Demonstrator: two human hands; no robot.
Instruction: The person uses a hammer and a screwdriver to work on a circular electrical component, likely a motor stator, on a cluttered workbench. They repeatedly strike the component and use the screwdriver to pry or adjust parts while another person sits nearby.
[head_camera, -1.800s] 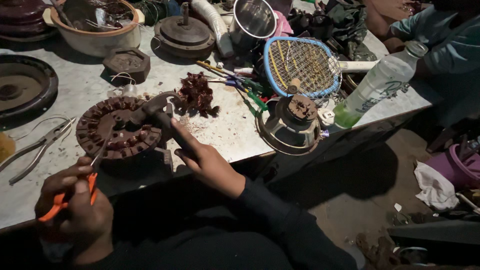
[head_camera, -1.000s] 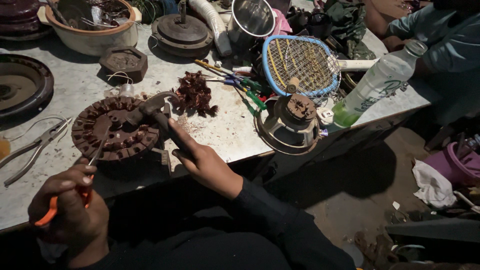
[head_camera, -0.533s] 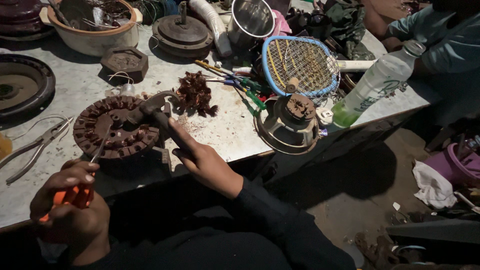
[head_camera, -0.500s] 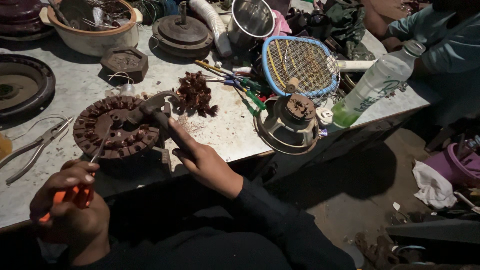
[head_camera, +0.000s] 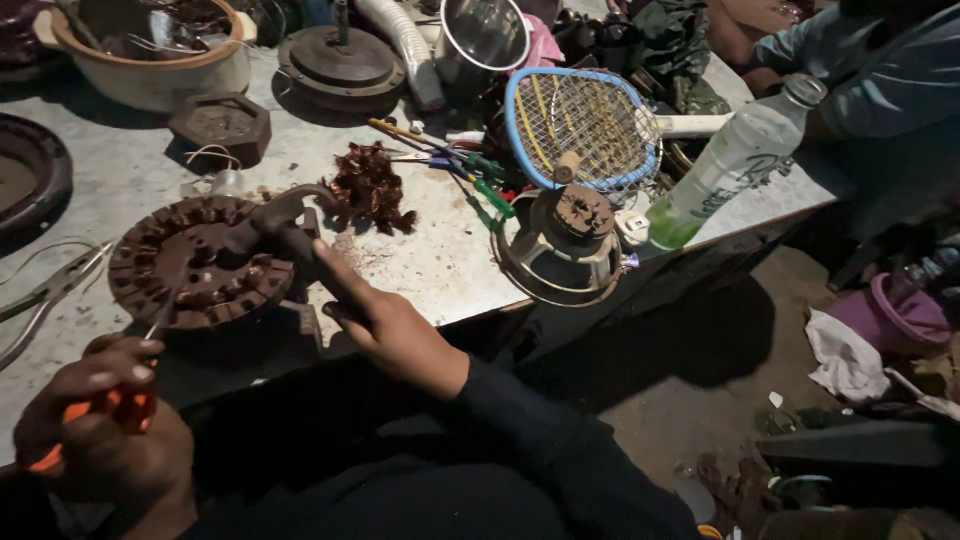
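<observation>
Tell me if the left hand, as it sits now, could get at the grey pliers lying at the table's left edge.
Probably yes. The left hand grips an orange-handled screwdriver, so it isn't free, but the grey metal pliers lie in the open on the pale tabletop just beyond it, nothing between them.

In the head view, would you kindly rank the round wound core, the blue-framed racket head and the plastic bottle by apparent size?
1. Round wound core and blue-framed racket head: look alike, so unranked.
2. Plastic bottle: smallest.

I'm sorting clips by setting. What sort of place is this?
Probably a small repair workshop for electrical appliances. On the worn workbench lie a round motor stator with its windings stripped, pliers, a loose speaker and a mosquito-swatter racket, among other parts.
</observation>
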